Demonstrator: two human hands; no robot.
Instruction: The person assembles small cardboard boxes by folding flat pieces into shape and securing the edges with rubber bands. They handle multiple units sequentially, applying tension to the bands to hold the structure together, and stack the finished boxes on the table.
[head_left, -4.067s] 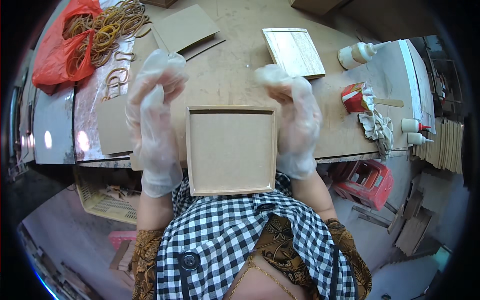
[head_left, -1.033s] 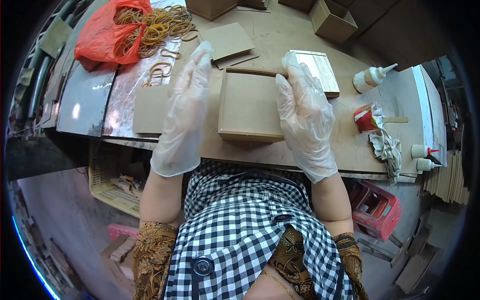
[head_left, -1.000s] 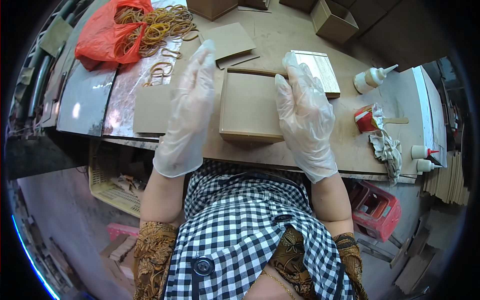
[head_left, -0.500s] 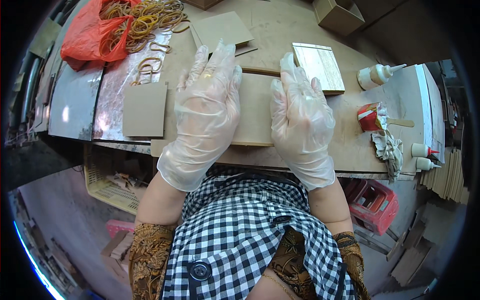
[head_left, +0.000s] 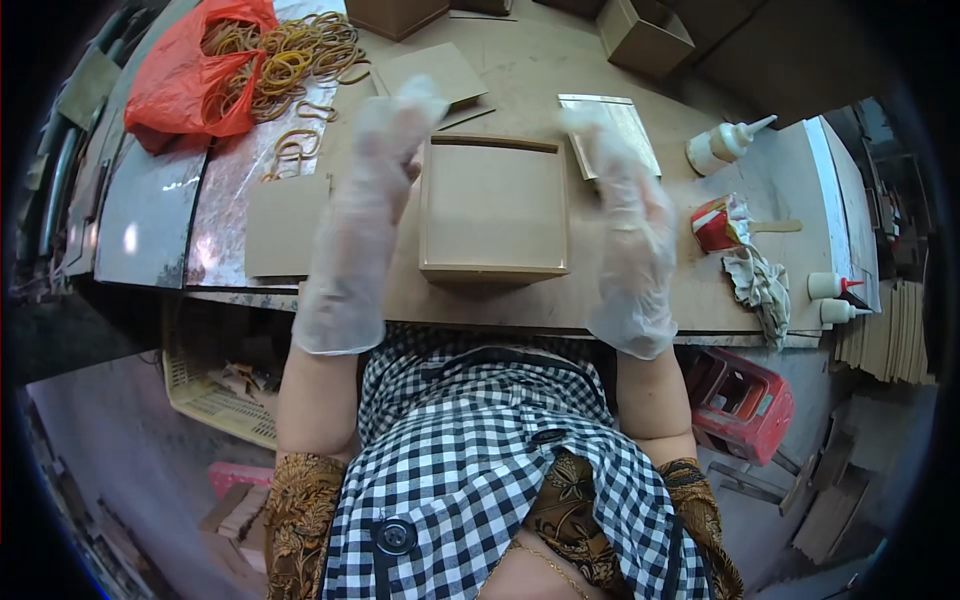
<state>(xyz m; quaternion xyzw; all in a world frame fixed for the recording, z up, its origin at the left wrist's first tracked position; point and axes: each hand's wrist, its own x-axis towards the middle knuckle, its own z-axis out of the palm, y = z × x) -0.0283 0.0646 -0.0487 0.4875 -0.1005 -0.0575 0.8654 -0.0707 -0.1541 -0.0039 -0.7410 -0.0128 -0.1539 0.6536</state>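
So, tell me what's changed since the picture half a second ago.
The left hand has moved left and the right hand right, off the box they partly covered. The large white bottle, red tub and bands stayed put.

1. Box [head_left: 495,205]: plain tan.
2. Gloves [head_left: 637,265]: translucent white.
3. Garment [head_left: 460,450]: black-and-white check.
4. Sleeves [head_left: 303,510]: brown and gold, dark floral pattern.
5. Plastic bag [head_left: 180,95]: orange-red.
6. Bands [head_left: 292,68]: mustard to brown.
7. Stool [head_left: 768,425]: faded red.
8. Crate [head_left: 215,413]: pale yellow.
9. Upper small bottle [head_left: 823,286]: white, red tip.
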